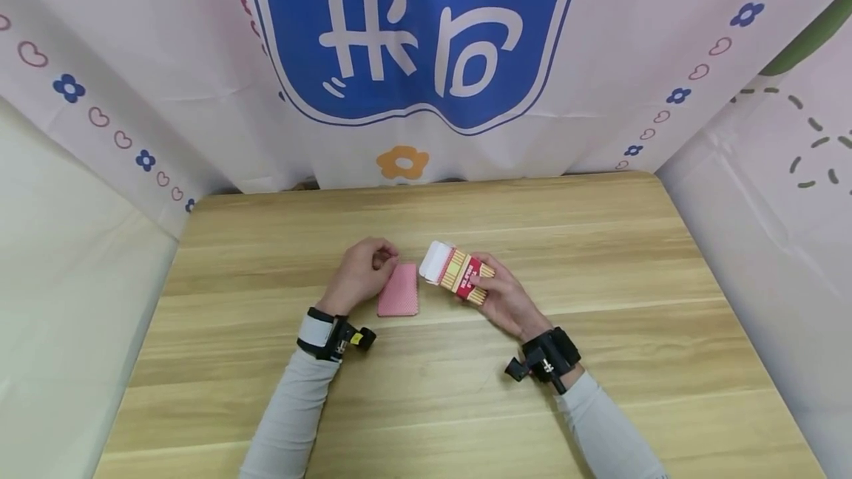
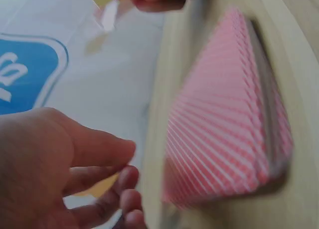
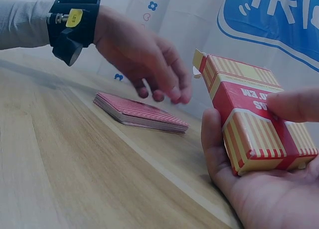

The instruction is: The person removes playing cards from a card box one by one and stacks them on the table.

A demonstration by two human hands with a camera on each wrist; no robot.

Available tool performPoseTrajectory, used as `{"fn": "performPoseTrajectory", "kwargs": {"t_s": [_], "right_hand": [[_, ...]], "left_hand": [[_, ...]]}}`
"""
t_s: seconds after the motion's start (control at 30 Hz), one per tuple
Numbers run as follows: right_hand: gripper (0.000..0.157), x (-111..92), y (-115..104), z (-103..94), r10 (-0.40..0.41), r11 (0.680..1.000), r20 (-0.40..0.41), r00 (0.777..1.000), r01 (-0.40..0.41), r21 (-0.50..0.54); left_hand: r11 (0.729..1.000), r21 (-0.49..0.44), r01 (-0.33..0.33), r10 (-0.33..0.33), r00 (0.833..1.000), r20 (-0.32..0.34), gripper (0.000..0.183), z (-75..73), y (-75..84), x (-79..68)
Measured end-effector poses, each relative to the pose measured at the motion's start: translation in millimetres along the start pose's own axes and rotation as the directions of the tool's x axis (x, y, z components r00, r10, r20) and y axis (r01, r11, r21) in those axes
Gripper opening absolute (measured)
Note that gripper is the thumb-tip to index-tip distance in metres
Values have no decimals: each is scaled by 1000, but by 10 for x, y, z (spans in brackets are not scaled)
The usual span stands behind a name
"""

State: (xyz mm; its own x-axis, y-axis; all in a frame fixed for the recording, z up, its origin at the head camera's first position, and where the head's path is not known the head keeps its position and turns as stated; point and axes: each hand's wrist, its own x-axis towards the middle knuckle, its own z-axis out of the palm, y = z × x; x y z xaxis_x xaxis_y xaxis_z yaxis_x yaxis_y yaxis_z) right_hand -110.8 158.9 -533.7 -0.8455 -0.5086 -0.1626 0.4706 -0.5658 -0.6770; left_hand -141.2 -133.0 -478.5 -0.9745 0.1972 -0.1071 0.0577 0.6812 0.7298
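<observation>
A deck of playing cards (image 1: 399,290) with red-and-white patterned backs lies stacked on the wooden table. Just above its far left edge hovers my left hand (image 1: 363,272). The fingers bend loosely and hold nothing; in the right wrist view a gap separates this hand (image 3: 144,59) from the deck (image 3: 139,112). My right hand (image 1: 507,300) grips a red and yellow striped card box (image 1: 464,276), with the thumb across its printed face. The white flap end of the box points left toward the deck, and its flap stands open.
The wooden table (image 1: 426,405) reaches back to a white cloth (image 1: 266,146) with a blue printed shape. Each wrist wears a black strap with a small camera, the left strap (image 1: 326,333) and the right strap (image 1: 551,355).
</observation>
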Motion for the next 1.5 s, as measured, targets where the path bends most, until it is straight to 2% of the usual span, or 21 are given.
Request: {"fn": "performPoseTrajectory", "kwargs": {"t_s": [0.1,0.17,0.27,0.33,0.4,0.6,0.77,1.0,1.13,1.33,1.5], "right_hand": [[40,1,2,6,2,1000,7,1000,-2,-6],[39,2,3,14,2,1000,10,1000,-2,-12],[38,2,2,21,-1,1000,11,1000,2,-18],[38,-1,0,20,-5,1000,10,1000,5,-11],[38,-3,-2,17,-4,1000,14,1000,4,-6],[39,-7,-4,8,5,1000,14,1000,-5,-5],[38,-10,-15,19,4,1000,4,1000,-4,-21],[37,-23,-24,36,11,1000,-9,1000,-11,-14],[37,-26,-21,38,8,1000,4,1000,-8,-2],[37,-38,-10,43,0,1000,13,1000,0,-14],[36,-43,-11,59,3,999,-5,1000,-3,-40]], "left_hand": [[993,-55,-107,103,992,-70,19,0,114,-37],[975,-91,-204,193,974,-120,18,10,196,-68],[937,-119,-328,307,937,-164,16,49,315,-111],[919,-127,-374,350,920,-174,15,89,374,-127],[911,-131,-391,367,914,-174,13,135,412,-138],[909,-145,-390,372,918,-134,14,256,458,-165],[923,-126,-364,352,930,-106,15,338,480,-175],[935,-137,-327,317,944,-86,19,360,491,-186],[941,-138,-308,304,951,-53,21,359,473,-181],[964,-163,-210,216,976,14,21,358,456,-183],[971,-182,-157,168,985,45,20,351,458,-178]]}}
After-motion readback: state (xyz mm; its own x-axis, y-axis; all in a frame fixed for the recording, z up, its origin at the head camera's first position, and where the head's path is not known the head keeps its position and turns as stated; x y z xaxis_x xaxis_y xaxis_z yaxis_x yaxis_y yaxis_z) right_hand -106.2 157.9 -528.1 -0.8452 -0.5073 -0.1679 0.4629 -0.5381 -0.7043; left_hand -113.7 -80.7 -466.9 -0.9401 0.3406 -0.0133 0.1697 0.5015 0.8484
